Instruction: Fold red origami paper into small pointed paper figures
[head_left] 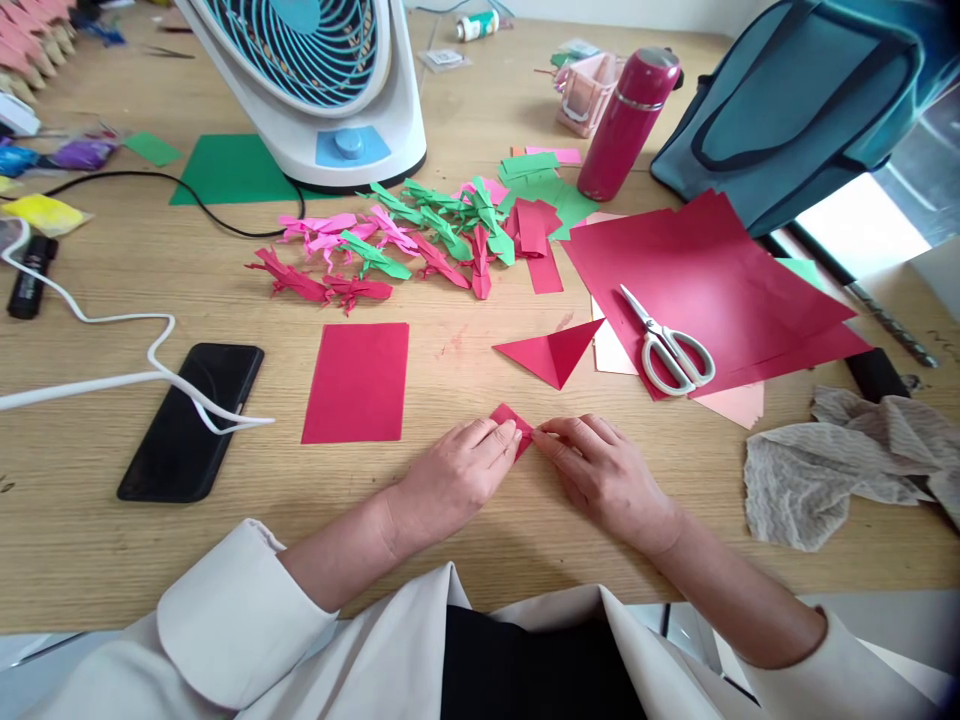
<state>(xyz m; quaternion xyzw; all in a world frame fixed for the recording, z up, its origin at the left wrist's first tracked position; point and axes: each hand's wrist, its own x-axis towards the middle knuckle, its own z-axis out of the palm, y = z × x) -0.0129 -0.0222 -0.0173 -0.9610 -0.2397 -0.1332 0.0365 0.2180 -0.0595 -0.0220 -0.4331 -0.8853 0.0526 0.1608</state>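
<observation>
Wood-grained bench [105, 560] against a pale wall [622, 15], crowded from its middle to its far side. Nearest, at front centre, one small folded red paper [504, 413], partly covered. Left hand [457, 475] laid over it, fingers together and pressing; thumb out of sight, so cannot tell whether gripping. Right hand [606, 475] with thumb and forefinger pinched together on its right corner. Off to the right, one rumpled cloth [799, 485]; off to the left, one black phone [184, 440] with a white cable [90, 389] across it, in the way of its screen. Just beyond, one flat red rectangle [356, 385] and one creased red triangle [546, 355], well apart. Right of the triangle, one pair of white-handled scissors [661, 330] lying on large overlapping red sheets [697, 255], at least two. Farther back, a long heap of folded paper figures [375, 257]: four red ones countable, green and pink ones too overlapped to count. Behind that heap, one white fan [322, 90] blocking sight of the bench beyond, base overlapping one green sheet [225, 170], black cord [112, 174] trailing left. To the right, one red flask [628, 125] partly covering one pink basket [581, 105], then one teal bag [795, 110]. Farthest, one small green-and-white bottle [478, 25] lying on its side
</observation>
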